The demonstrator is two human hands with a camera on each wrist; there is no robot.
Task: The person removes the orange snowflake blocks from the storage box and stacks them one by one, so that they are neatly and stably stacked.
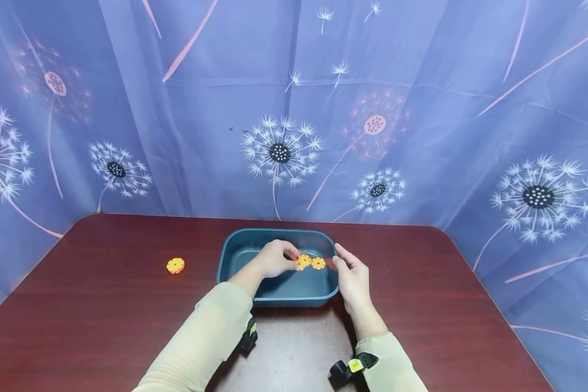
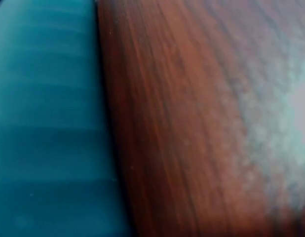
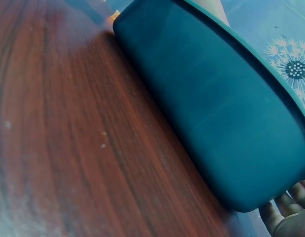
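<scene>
A teal rectangular basin [image 1: 296,301] with rounded corners stands on the table. My left hand [image 1: 274,259] reaches over its near left side and pinches a yellow-orange notched disc [image 1: 300,267] between thumb and fingertips. Two similar notched discs, one [image 1: 305,259] overlapping the pinched one and another [image 1: 318,263] to its right, show inside the basin. My right hand [image 1: 355,279] grips the basin's right rim, thumb at the inner side. In the right wrist view its curled fingers [image 3: 290,205] lie at the end of the basin wall. The left wrist view shows no hand.
Another yellow-orange notched piece [image 1: 175,265], perhaps a small stack, lies on the table left of the basin. The dark red wood-grain table [image 1: 103,316] reflects light near its front. Behind it hangs a blue curtain [image 1: 201,136] with dandelion prints.
</scene>
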